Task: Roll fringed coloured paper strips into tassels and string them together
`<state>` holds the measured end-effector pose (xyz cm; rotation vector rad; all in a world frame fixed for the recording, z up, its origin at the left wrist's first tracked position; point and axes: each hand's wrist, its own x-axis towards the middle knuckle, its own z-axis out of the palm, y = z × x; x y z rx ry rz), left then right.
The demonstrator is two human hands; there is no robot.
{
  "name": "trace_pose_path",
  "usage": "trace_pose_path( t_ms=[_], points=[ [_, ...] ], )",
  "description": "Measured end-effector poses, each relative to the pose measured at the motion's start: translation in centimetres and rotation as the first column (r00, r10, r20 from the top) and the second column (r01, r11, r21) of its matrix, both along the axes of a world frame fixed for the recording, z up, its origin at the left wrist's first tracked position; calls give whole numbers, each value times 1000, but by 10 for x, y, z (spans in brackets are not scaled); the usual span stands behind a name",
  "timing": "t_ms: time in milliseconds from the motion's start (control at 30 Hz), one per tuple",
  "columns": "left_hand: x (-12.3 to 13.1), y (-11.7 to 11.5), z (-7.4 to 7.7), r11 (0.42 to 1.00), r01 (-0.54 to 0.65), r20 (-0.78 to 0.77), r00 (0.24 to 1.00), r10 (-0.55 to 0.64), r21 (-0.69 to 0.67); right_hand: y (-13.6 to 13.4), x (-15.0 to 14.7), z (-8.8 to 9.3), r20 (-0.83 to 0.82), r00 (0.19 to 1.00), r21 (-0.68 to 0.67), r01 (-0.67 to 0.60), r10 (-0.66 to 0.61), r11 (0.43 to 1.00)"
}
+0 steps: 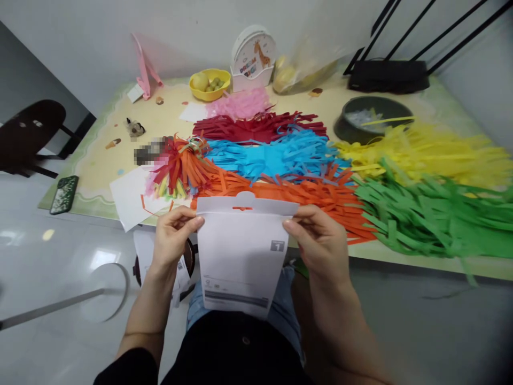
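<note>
A white cardboard sleeve (240,246) with a hang-hole tab along its top is held up before me, over my lap. My left hand (174,232) pinches its upper left corner, thumb in front. Its upper right corner sits between the thumb and fingers of my right hand (320,240). Small print and a grey "1" label mark the face toward me. Just behind it on the table lies orange fringed paper (320,200), with blue fringe (264,155) and dark red fringe (256,128) beyond. A multicoloured tassel bundle (182,163) is left of these.
Green fringe (433,219) and yellow fringe (433,155) spread along the right, near a dark bowl (348,125). A router (388,76), a yellow fruit bowl (210,95) and a giraffe-printed holder (252,80) stand at the back. A phone (64,194) lies at the left edge.
</note>
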<state>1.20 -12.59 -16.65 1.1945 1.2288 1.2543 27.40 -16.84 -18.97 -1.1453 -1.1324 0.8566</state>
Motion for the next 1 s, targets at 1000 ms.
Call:
trace_pose_path(
  t_ms=[1000],
  points=[
    [33,44,47,593,745,-336,499,-799,-305,16,10,33,511,721,-79,-503,469,860]
  ],
)
